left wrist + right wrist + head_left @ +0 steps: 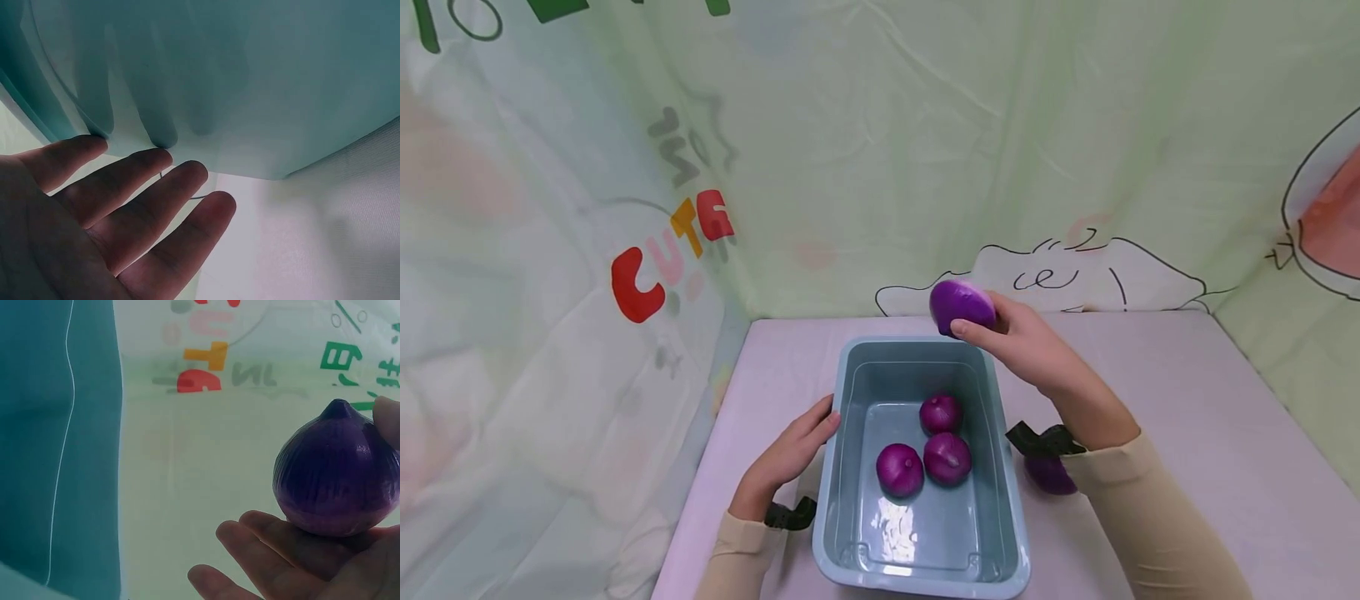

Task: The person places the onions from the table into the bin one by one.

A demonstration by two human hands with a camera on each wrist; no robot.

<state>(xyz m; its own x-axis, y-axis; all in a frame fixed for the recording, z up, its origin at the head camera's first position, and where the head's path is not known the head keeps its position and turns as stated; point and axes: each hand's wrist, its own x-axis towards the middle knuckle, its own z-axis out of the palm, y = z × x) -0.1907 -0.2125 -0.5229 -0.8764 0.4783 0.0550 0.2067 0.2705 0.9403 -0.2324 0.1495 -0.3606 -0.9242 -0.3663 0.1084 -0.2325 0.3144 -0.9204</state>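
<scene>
A purple onion (961, 305) is held between the thumb and fingers of my right hand (1033, 346), above the far right corner of a blue-grey plastic bin (868, 350). In the right wrist view the onion (337, 472) shows its pointed tip upward. Three more purple onions lie on the bin's floor: one toward the back (940, 413), one in the middle (947, 458), one to the left (899, 470). My left hand (790, 454) touches the bin's left outer side; the left wrist view shows its fingers (181, 215) extended against the wall.
On the table (1180, 433), right of the bin, another purple onion (1049, 475) sits partly hidden behind my right wrist. Printed curtains (850, 167) hang along the back and both sides of the table.
</scene>
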